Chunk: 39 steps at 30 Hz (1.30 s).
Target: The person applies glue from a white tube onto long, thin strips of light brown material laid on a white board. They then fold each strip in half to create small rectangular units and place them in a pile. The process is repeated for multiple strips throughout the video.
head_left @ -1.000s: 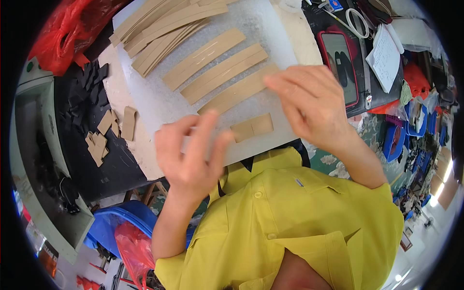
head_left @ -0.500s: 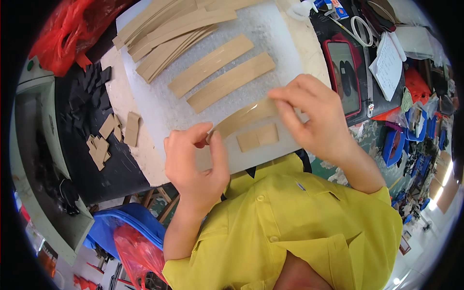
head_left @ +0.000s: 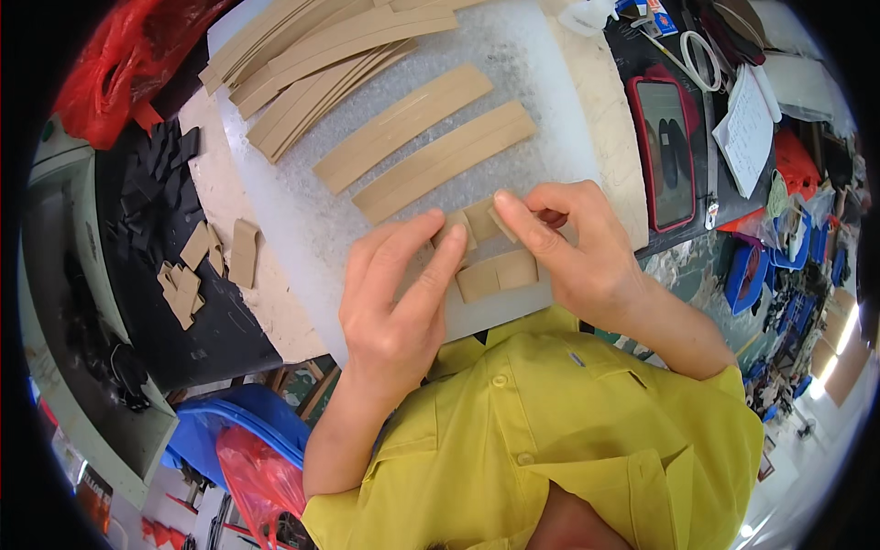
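Observation:
A tan strip point(head_left: 479, 223) lies on the white board point(head_left: 298, 215) with both its ends folded in toward the middle. The fingertips of my left hand point(head_left: 394, 293) press on its left folded end. My right hand point(head_left: 587, 247) grips the right end, thumb on top and the other fingers curled behind. Just nearer to me rests a folded tan piece point(head_left: 500, 275), its ends meeting in the middle. Beyond my hands two flat tan strips point(head_left: 445, 163) lie side by side. A pile of similar strips point(head_left: 330, 64) covers the board's far left part.
Left of the board are small folded tan pieces point(head_left: 243, 252) and a heap of black pieces point(head_left: 156, 179). A red-cased phone point(head_left: 666, 151), a notebook point(head_left: 747, 137) and a coiled white cord point(head_left: 701, 60) lie on the right. A red plastic bag point(head_left: 137, 64) sits far left.
The strip was held stretched between both hands; now its ends are folded inward. My hands have come closer together, the left moving right and away from me.

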Motion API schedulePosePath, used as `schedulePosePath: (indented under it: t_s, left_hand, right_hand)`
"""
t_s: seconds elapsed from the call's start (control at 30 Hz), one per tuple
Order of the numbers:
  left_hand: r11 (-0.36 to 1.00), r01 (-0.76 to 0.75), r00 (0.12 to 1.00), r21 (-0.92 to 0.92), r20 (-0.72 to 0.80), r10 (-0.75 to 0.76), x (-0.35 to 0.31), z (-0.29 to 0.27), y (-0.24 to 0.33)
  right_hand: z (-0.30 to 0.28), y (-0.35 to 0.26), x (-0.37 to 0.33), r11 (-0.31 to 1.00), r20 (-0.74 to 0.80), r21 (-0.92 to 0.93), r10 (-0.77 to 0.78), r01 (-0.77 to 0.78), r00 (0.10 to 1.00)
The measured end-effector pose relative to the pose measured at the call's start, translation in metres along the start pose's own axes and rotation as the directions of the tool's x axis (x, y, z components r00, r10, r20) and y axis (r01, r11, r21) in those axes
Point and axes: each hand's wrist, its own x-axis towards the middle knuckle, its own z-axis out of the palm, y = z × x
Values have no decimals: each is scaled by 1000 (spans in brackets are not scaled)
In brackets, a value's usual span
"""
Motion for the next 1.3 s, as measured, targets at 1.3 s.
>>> schedulePosePath:
  t_s: [1.3]
  left_hand:
    - [895, -242, 955, 374, 256, 151, 2, -8, 7]
  right_hand:
    - [2, -8, 3, 954, 133, -274, -87, 121, 987]
